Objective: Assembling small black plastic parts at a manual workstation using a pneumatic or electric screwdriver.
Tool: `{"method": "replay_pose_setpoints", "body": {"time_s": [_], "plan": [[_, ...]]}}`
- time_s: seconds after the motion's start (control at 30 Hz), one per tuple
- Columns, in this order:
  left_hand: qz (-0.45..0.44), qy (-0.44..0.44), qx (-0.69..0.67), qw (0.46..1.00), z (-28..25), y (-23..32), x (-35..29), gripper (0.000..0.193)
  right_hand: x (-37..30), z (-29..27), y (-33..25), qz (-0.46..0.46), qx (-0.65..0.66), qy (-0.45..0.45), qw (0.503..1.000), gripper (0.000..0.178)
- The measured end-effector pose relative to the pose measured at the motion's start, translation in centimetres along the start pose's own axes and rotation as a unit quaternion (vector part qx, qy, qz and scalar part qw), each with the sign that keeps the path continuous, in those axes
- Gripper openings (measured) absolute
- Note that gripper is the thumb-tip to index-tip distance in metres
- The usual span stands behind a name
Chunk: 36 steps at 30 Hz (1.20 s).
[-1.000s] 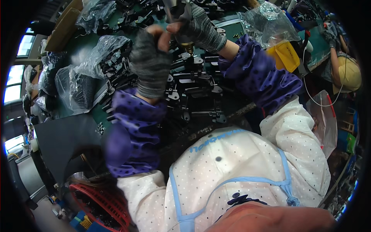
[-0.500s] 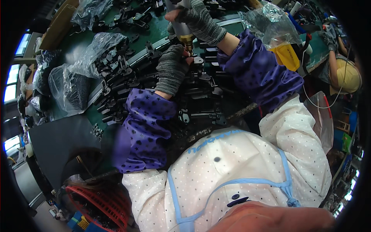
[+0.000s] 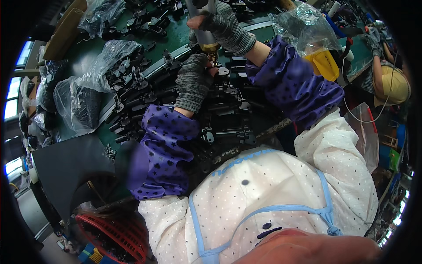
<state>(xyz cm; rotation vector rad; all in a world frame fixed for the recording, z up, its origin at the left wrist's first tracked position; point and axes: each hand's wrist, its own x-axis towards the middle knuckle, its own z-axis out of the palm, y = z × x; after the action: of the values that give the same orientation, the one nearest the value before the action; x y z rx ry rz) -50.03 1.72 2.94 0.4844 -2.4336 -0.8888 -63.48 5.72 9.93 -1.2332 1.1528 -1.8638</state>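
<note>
My right hand [image 3: 222, 24], in a grey knit glove, is wrapped around a grey powered screwdriver [image 3: 203, 33] held upright, its brass tip pointing down. My left hand [image 3: 193, 81], also gloved, rests on a black metal bracket part [image 3: 222, 83] directly under the tip, fingers pressing it against the row of similar black parts on the green bench [image 3: 127, 31]. Both forearms wear purple star-printed sleeve covers. My white dotted apron fills the lower frame.
Clear plastic bags [image 3: 94, 66] with black parts lie at the left, another bag [image 3: 303, 26] over a yellow bin at the upper right. A red basket [image 3: 116, 237] sits at the lower left. Another person in a yellow cap [image 3: 395, 83] works at the right.
My left hand has come down from near the screwdriver to the black part under the tip. My right hand with the screwdriver has stayed over the same spot.
</note>
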Motion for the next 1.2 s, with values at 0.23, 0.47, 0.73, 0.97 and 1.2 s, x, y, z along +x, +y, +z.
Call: {"method": "replay_pose_setpoints", "body": {"time_s": [0.23,0.47,0.73,0.97,1.2], "plan": [[0.024,0.009,0.025,0.999,-0.3,0.3,-0.1,0.019,0.0,0.3,-0.1,-0.049,-0.031,0.016,0.998,0.05],[0.029,0.019,0.02,0.999,-0.3,0.3,-0.2,0.02,-0.2,0.3,-0.4,-0.065,-0.156,0.028,0.985,0.047],[0.007,0.005,0.019,1.0,0.3,0.0,0.0,0.023,-0.3,-0.4,0.3,-0.067,-0.203,0.029,0.976,0.044],[-0.007,-0.003,0.038,0.999,-0.4,0.3,-0.4,0.022,-0.5,0.6,-0.4,-0.082,-0.199,0.041,0.976,0.042],[0.004,-0.004,0.032,0.999,0.1,-0.1,-0.1,0.022,-0.5,0.0,0.0,-0.074,-0.192,0.035,0.978,0.04]]}}
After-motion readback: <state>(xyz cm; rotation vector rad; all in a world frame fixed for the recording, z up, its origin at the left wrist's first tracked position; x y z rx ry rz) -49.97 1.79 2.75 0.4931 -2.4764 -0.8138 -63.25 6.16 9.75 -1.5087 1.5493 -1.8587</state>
